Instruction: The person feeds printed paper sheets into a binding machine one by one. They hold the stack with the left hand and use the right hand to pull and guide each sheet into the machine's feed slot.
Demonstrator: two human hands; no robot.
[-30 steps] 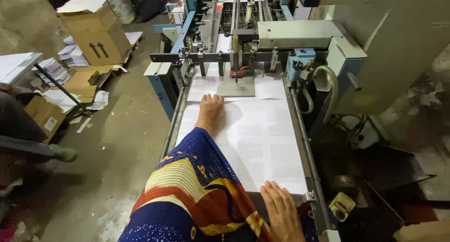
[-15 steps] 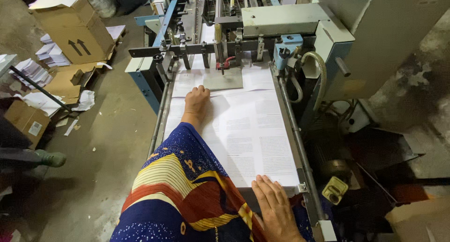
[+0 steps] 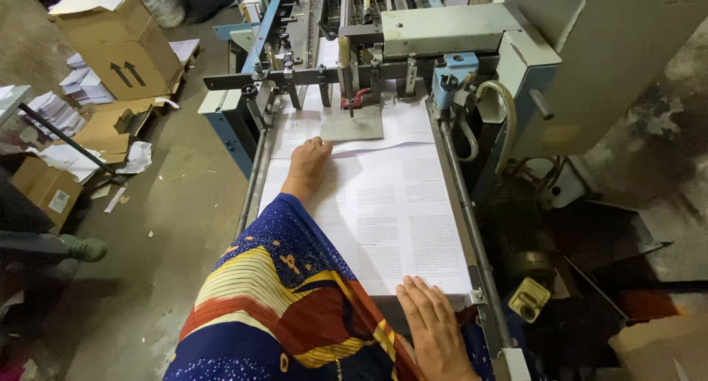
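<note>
Since the earlier frame, neither hand has shifted on the paper; only the view sits a little differently. Left hand (image 3: pixel 308 158) lies flat, fingers together, pressed on the far part of the printed sheets (image 3: pixel 391 211), just short of the grey feeder plate (image 3: pixel 352 124). Right hand (image 3: pixel 435 329) rests palm down, fingers slightly spread, at the stack's near edge. Metal side rails (image 3: pixel 459 196) flank the sheets on the folding machine (image 3: pixel 442 34). Cardboard boxes (image 3: pixel 122 45) stand on the floor to the left.
</note>
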